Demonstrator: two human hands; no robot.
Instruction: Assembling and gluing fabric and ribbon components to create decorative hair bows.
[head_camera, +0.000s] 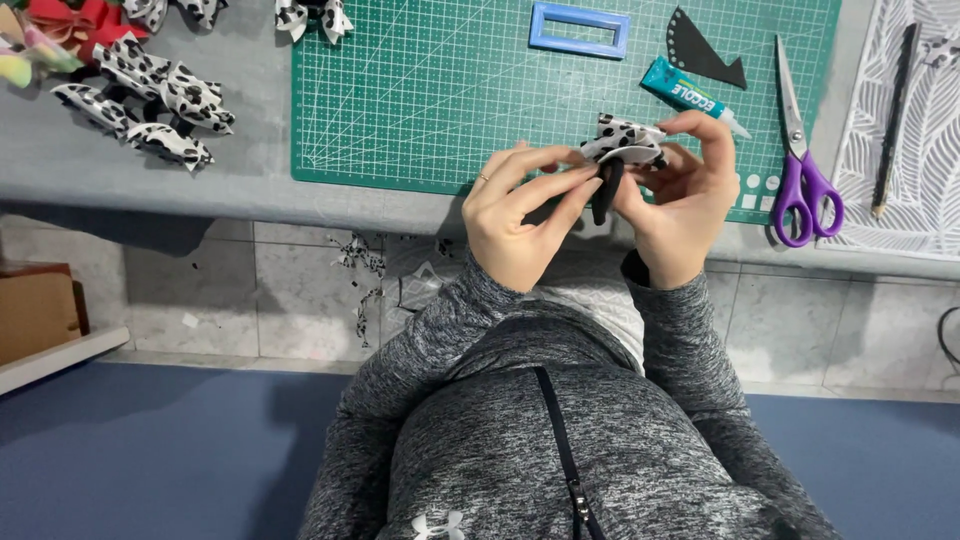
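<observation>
Here, both hands pinching spotted bow (625, 140), table edge

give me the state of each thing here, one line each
spotted bow: held up in both hands
left hand: pinching the bow
right hand: gripping the bow
black clip: hanging under the bow
glue tube: lying flat on the cutting mat
scissors: lying shut
finished bows: piled on the table

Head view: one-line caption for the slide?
Both hands hold a spotted ribbon bow over a green cutting mat.
</observation>
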